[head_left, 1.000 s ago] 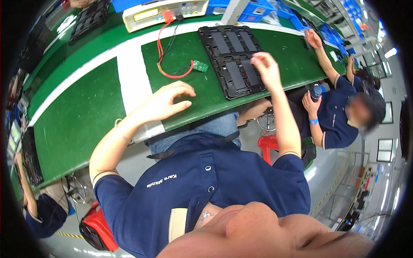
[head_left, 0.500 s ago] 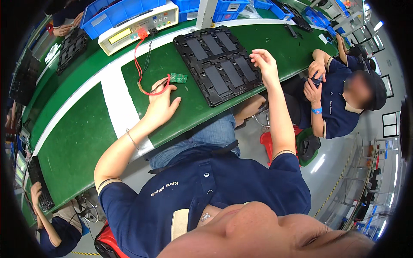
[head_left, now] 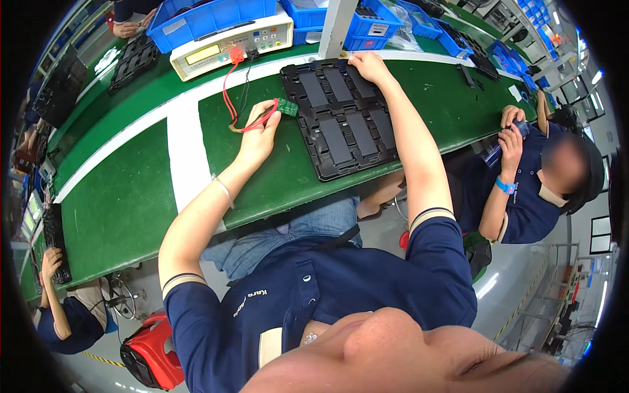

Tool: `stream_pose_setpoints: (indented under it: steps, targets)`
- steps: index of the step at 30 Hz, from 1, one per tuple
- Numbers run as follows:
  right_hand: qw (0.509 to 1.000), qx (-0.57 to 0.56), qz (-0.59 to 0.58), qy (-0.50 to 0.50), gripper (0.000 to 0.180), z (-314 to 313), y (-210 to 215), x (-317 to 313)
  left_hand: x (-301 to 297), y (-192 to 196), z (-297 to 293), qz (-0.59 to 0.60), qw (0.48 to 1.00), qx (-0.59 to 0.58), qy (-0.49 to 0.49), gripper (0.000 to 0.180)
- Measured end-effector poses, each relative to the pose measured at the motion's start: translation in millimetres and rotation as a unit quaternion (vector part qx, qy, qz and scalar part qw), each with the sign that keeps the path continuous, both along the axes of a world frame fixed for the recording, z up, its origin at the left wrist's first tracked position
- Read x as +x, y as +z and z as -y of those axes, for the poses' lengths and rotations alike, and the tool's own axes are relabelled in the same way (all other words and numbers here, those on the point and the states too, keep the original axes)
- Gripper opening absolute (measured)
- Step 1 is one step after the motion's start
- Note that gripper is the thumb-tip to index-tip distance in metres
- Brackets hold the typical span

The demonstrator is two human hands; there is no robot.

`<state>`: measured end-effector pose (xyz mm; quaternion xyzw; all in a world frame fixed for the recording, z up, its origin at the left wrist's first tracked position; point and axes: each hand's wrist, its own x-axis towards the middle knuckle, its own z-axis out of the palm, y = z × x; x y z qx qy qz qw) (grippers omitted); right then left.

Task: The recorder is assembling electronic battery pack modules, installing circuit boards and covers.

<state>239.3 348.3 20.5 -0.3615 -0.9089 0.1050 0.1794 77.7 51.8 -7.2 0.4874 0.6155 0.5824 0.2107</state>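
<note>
Green belt [head_left: 131, 196]: we see our left hand [head_left: 257, 134] pinching red/black leads [head_left: 229, 98] beside small green board [head_left: 286, 107]; right hand [head_left: 370, 65] grips far edge of black tray [head_left: 341, 118], w/ slots filled; testing seems barely started.

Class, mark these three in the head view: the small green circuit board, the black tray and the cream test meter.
small green circuit board [head_left: 286, 107], head view, middle of its face.
black tray [head_left: 341, 121], head view, its centre rib.
cream test meter [head_left: 229, 44], head view, front panel.
</note>
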Motion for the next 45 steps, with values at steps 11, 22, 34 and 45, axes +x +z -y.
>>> stream_pose_setpoints:
  steps: [11, 22, 34, 45]
  targets:
    - [0.894, -0.392, -0.201, 0.083, 0.020, 17.3, 27.7, 24.8, -15.0, 18.5, 9.2, 0.461, 0.860, 0.043, -0.216, 0.032]
    - [0.859, -0.408, -0.300, 0.073, 0.027, 79.4, 44.0, 4.6, -10.9, 14.6, 42.0, 0.268, 0.891, -0.092, -0.354, 0.021]
    - [0.731, -0.597, -0.236, 0.232, 0.040, 205.7, 35.7, -107.8, -66.4, 24.2, 52.5, 0.330, 0.940, -0.058, -0.062, 0.029]
    - [0.771, -0.566, -0.177, 0.232, 0.032, 222.0, 12.4, -104.5, -60.6, 16.5, 58.0, 0.230, 0.959, -0.133, -0.097, 0.037]
